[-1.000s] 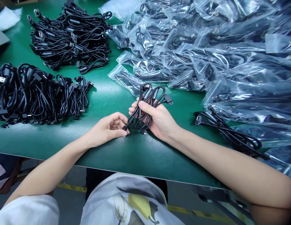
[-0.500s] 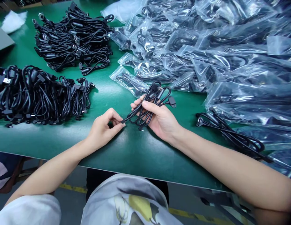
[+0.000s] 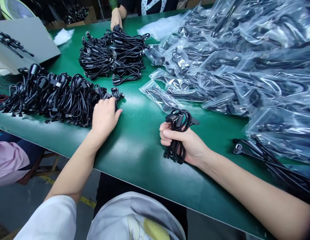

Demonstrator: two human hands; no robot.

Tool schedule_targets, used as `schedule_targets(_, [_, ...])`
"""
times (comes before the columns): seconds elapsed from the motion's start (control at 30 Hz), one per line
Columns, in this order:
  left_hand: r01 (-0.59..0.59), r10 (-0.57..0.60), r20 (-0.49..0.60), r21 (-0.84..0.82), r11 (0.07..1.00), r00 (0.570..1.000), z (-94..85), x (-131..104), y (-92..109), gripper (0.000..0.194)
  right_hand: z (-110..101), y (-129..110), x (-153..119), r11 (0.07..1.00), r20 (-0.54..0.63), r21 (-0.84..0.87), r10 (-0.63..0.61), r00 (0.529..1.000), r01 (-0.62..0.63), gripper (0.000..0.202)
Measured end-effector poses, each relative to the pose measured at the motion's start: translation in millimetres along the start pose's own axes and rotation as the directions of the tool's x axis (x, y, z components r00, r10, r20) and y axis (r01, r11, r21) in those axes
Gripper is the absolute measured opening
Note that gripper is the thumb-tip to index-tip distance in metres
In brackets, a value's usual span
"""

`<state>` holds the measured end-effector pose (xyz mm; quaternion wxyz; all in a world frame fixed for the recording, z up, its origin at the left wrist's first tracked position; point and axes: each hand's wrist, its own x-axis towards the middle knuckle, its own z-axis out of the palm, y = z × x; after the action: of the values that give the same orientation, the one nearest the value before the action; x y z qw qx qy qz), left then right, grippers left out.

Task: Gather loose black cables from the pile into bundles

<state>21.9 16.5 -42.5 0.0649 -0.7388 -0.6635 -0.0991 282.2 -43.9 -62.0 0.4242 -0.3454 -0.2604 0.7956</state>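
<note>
Two hands are engaged with black cables. By the right hand (image 3: 191, 145), a cable bundle (image 3: 178, 121) is held, fingers curled round it and thumb laid across its front, with connector ends left protruding above and below. By the left hand (image 3: 104, 116), the inner end of a long row of coiled cables (image 3: 76, 98) is covered, thumb set apart from the fingers; the fingertips are hidden, so whether anything is pinched there cannot be told. The bundle is best gripped round its middle, firmly enough that no loop is let slip but without leads being bent sharply at the plugs. At the row, any coil is best taken by its own loops rather than tugged by a connector, since neighbouring leads could easily be snagged. The bundle is held over the middle of the worktop (image 3: 135, 133), near a small clear bag (image 3: 157, 95) in which dark cable is enclosed. To the right, loose cables (image 3: 263, 155) are laid beside a broad heap of bagged cables (image 3: 220, 80). Farther off, a cable stack (image 3: 128, 55) is reached by a co-worker's hand (image 3: 116, 20).
</note>
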Motion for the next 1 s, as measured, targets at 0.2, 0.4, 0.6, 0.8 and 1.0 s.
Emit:
schedule_targets(0.2, [0.03,-0.057,-0.052,-0.424,0.905,0.997,-2.8,-10.0,14.9,0.031,2.4,1.9,1.2,0.999,-0.082,-0.008,-0.042,0.996,0.042,0.017])
schedule_targets(0.4, [0.246,-0.035,0.243,-0.959,0.143,0.969,-5.9,-20.3,40.1,0.013,6.7,6.5,1.9,0.997,-0.148,0.001,-0.07,0.987,0.071,0.02])
schedule_targets(0.6, [0.392,0.316,0.375,-0.92,0.011,0.872,-2.6,-43.2,69.6,0.018,7.3,11.1,1.2,0.987,-0.033,0.034,-0.153,0.988,0.154,0.028])
schedule_targets(0.8, [0.465,0.318,0.452,-0.885,0.041,0.833,-3.3,-49.0,73.0,0.029,7.6,10.7,0.8,0.995,-0.094,-0.029,-0.094,0.991,0.092,0.032])
schedule_targets(1.0, [0.368,0.277,0.392,-0.92,0.137,0.877,-4.9,-47.0,71.1,0.027,13.3,11.0,-1.0,0.996,-0.168,-0.049,-0.087,0.982,0.08,0.031])
